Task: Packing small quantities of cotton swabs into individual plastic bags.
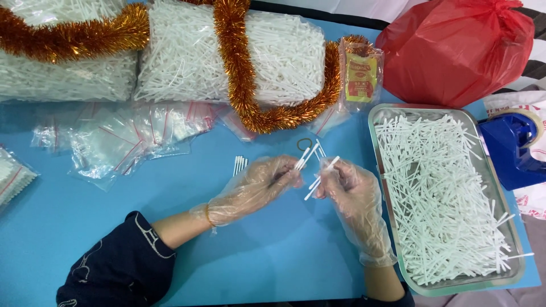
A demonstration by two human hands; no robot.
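Note:
Both my hands wear clear plastic gloves over the blue table (273, 250). My left hand (259, 185) pinches a few thin white plastic sticks (307, 153) at its fingertips. My right hand (352, 190) grips a small bunch of white sticks (325, 170) that point up and left. The two hands are close together, fingertips almost touching. A small loose bundle of sticks (240, 164) lies on the table just beyond my left hand. A brown rubber band (305, 144) lies beyond the fingertips.
A metal tray (375, 122) full of white sticks sits at the right. Big bags of sticks (187, 57) wrapped in gold tinsel (239, 68) line the back. Small clear zip bags (119, 139) lie at left. A red plastic bag (455, 48) and blue tape dispenser (509, 150) stand at right.

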